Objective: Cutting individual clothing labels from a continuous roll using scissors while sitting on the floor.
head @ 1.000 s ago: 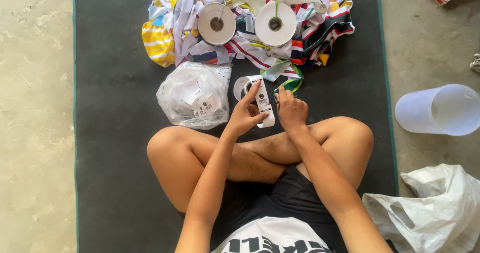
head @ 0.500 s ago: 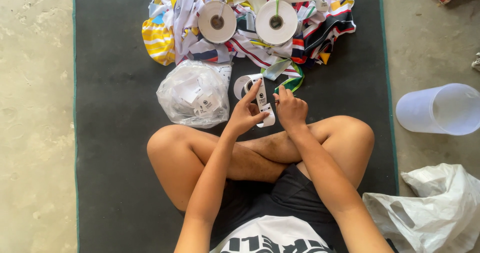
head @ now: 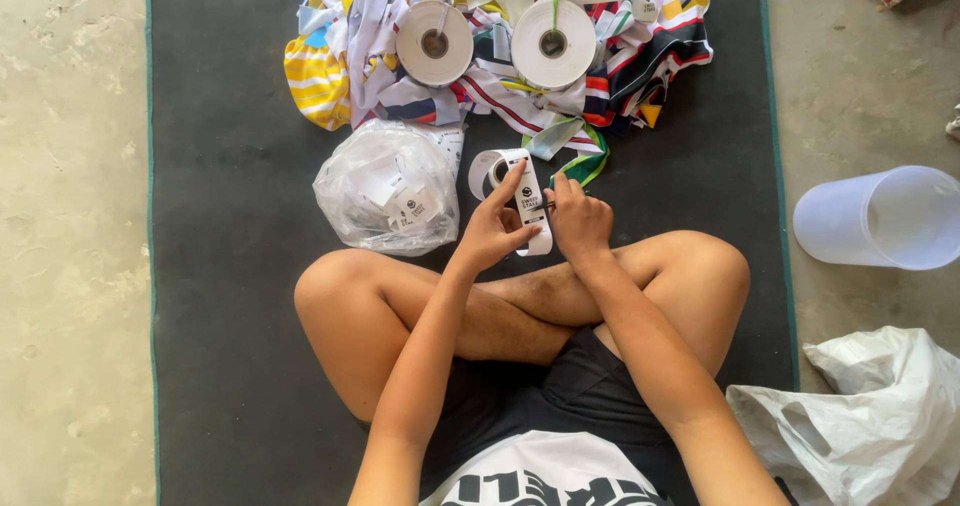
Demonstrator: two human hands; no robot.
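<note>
I sit cross-legged on a dark mat [head: 230, 296]. Both hands meet just past my shins over a white label strip [head: 530, 211] that runs off a small roll [head: 493, 171]. My left hand [head: 492, 228] pinches the strip from the left, index finger stretched up along it. My right hand [head: 578, 218] grips the strip's right edge with curled fingers. A clear plastic bag [head: 388, 186] of cut white labels lies just left of my hands.
Two large white label rolls [head: 433, 42] [head: 553, 44] rest on a heap of colourful striped cloth [head: 340, 56] at the mat's far end. A translucent plastic tub [head: 880, 218] lies on concrete at right, a white plastic bag [head: 870, 416] below it.
Both hands stay on the label strip with only slight finger shifts; the left index finger has stretched further up the strip.
</note>
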